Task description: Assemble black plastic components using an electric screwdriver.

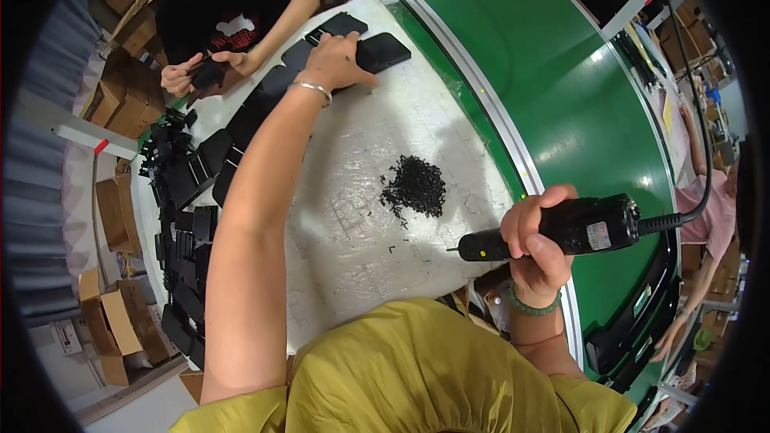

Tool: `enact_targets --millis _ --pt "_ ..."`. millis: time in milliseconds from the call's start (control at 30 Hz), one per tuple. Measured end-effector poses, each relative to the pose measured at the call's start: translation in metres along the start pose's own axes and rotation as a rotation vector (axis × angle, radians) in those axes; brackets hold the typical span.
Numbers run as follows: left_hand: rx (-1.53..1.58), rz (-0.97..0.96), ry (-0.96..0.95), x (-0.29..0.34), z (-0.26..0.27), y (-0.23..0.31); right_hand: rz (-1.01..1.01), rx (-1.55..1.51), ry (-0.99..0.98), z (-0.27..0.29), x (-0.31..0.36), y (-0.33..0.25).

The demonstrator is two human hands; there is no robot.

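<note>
My right hand (536, 236) is wrapped around a black corded electric screwdriver (589, 226), whose thin bit points left over the white table. My left hand (337, 62) reaches to the far end of the table, fingers spread over flat black plastic parts (383, 51) and thumb held apart; what lies under the palm is hidden. Between my arms, a loose pile of small black screws (415, 186) sits on the wrapped white tabletop (345, 265), a few strays around it.
Stacked black parts (188, 176) line the table's left side. Across from me a co-worker's hands (204, 72) hold a black part. Along the right runs a green conveyor belt (553, 96) with a metal rail, carrying long black pieces (634, 317). Cardboard boxes (124, 325) stand at left.
</note>
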State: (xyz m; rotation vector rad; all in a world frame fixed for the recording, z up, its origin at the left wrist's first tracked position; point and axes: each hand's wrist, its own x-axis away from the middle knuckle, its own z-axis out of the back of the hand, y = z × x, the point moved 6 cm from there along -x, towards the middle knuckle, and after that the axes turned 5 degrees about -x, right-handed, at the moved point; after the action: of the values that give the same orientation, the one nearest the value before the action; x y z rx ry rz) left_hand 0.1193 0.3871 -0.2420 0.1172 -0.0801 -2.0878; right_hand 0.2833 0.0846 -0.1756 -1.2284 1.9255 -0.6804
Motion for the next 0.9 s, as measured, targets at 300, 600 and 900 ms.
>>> enact_targets --millis 300,600,900 --pt "0.118 -0.081 0.215 0.029 -0.003 -0.012 -0.021 -0.027 -0.023 -0.005 -0.014 0.000" --pt "0.273 0.048 0.328 0.215 0.066 0.006 0.085 -0.190 -0.079 -0.034 -0.033 0.045" --pt "0.503 -0.007 -0.015 0.340 0.016 0.041 -0.006 0.036 0.001 -0.044 -0.046 0.094"
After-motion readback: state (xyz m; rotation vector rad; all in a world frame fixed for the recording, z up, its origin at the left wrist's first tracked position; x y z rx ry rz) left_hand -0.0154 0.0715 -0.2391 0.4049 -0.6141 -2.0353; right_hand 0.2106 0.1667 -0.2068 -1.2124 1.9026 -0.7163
